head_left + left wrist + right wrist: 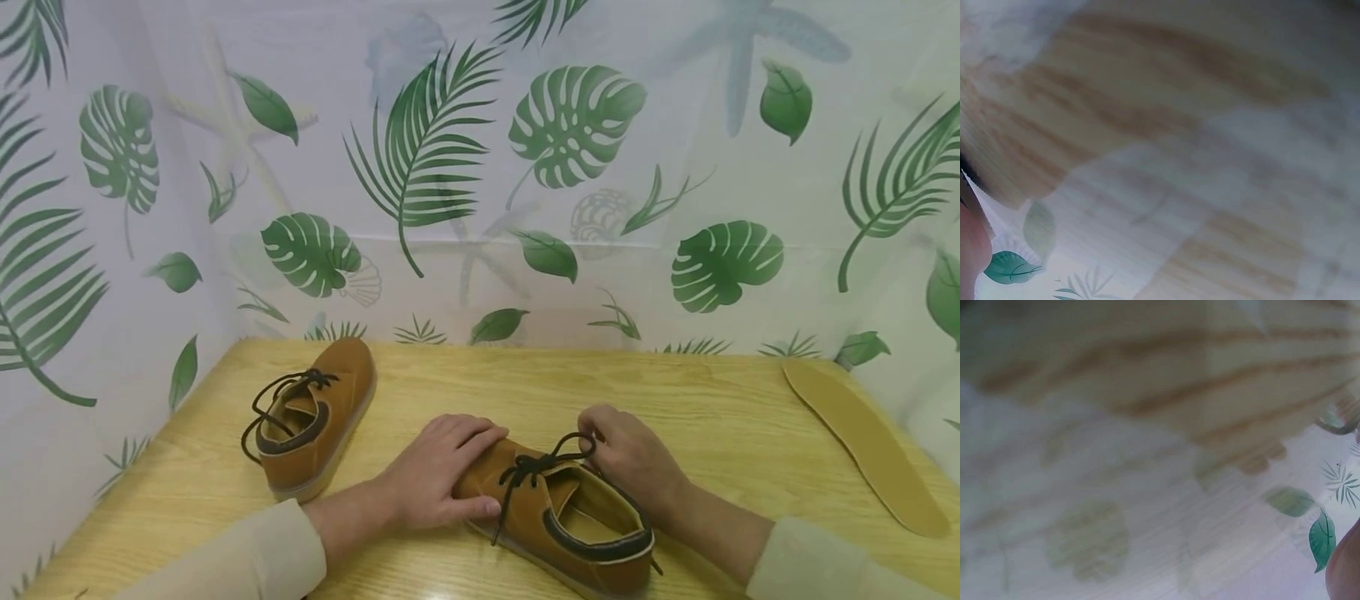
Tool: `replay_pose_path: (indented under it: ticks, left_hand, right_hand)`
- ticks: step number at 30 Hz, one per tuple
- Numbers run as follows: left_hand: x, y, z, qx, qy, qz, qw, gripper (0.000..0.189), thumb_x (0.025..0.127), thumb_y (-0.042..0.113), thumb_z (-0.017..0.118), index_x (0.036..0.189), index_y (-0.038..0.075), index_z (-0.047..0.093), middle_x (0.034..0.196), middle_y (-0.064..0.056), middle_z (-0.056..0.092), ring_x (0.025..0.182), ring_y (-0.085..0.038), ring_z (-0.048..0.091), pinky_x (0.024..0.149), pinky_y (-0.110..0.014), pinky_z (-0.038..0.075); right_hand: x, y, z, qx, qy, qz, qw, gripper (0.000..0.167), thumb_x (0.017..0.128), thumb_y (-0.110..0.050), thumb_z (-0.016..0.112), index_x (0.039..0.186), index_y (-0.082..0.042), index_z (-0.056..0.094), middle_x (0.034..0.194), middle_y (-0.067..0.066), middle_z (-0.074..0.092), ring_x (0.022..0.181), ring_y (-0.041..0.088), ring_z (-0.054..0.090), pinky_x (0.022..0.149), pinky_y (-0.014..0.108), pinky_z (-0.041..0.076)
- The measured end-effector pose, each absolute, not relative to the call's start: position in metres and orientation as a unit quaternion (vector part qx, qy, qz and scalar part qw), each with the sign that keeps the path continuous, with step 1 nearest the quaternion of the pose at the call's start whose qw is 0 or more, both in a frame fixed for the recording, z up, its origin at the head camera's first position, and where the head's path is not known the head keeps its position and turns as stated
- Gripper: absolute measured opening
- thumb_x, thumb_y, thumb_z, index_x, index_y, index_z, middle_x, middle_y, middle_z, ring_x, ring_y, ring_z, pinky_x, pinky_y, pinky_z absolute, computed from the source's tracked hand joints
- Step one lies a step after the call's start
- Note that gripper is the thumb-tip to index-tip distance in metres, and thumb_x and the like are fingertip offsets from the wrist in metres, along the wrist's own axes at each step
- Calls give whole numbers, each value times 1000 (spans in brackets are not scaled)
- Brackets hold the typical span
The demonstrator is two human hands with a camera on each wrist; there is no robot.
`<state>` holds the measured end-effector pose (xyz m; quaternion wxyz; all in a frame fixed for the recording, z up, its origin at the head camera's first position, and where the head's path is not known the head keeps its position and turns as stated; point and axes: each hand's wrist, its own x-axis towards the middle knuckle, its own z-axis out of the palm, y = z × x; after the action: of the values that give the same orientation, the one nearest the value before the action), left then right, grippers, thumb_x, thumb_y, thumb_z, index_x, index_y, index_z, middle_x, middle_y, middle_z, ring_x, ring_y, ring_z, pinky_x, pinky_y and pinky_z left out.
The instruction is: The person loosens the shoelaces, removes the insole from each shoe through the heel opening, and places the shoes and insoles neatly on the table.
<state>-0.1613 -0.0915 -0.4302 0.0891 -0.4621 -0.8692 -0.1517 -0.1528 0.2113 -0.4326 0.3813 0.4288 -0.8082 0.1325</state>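
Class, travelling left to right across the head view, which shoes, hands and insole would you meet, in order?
Leftmost brown shoe, left hand, second brown shoe, right hand, tan insole.

There are two shoes (318,427) (551,521), two hands (442,475) (633,458), one insole (866,443), one table (450,379).

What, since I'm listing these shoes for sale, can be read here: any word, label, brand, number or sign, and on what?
None readable: no lettering shows on the held shoe, other shoe or insole.
The backdrop bears pictures only.
Both wrist views are mostly blurred.
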Motion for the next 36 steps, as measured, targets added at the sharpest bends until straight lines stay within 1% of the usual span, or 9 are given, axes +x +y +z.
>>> replay_pose_path:
  ticks: [1,4,12,18,23,25,28,31,36]
  left_hand:
    - [-161,-91,-430,-462,-869,-150,89,83,94,76,34,153,18,39,147,1,47,138,-18,41,118,-47,30]
    - [-162,-91,-429,-462,-870,-148,89,82,94,75,36,153,18,39,147,1,47,138,-18,41,118,-46,30]
    - [-162,-91,-430,-466,-866,-151,99,81,95,73,37,152,17,41,146,0,48,137,-19,42,117,-47,32]
    - [-162,-91,-430,-463,-869,-148,94,82,95,74,36,153,17,40,147,0,47,138,-19,41,118,-46,30]
    - [-159,-93,-429,-456,-874,-151,80,80,94,72,42,153,18,39,148,0,47,138,-19,41,118,-47,29]
    - [-159,-93,-430,-455,-874,-151,81,79,94,71,43,153,18,39,148,0,47,138,-19,41,117,-48,30]
    - [-159,-93,-430,-455,-874,-149,85,80,94,72,42,153,19,39,148,1,47,138,-19,41,117,-48,30]
    - [-159,-92,-431,-459,-871,-150,87,81,94,73,41,153,18,39,148,0,47,138,-19,41,117,-47,31]
    - [-159,-90,-432,-461,-870,-153,87,81,94,73,41,153,18,39,148,0,47,139,-19,41,118,-47,30]
  right_hand:
    - [-154,212,-433,435,-797,105,406,35,109,-14,33,82,-3,52,83,3,47,67,11,36,56,21,34]
    - [-156,212,-435,429,-794,79,423,39,109,-15,30,79,-3,52,82,3,45,66,11,33,55,23,33]
    - [-154,210,-436,416,-810,75,408,47,111,-22,27,75,-6,51,78,-1,43,66,8,31,54,20,32]
    - [-156,210,-438,417,-810,80,405,48,111,-27,26,74,-8,50,77,-3,42,66,7,32,53,18,30]
    - [-156,209,-440,435,-808,59,393,51,112,-25,23,72,-10,51,77,-4,43,67,7,30,54,18,30]
    - [-156,208,-439,442,-806,51,391,51,112,-24,22,71,-11,49,76,-4,42,67,7,28,55,19,29]
    - [-156,207,-437,447,-802,42,395,50,112,-23,21,72,-11,48,77,-3,41,68,7,28,55,19,29]
    - [-157,209,-439,457,-797,46,392,48,112,-23,22,75,-11,50,79,-2,42,68,9,31,57,21,31]
    - [-155,211,-441,475,-800,86,357,40,112,-25,27,85,-10,53,86,-2,47,74,11,42,63,26,40]
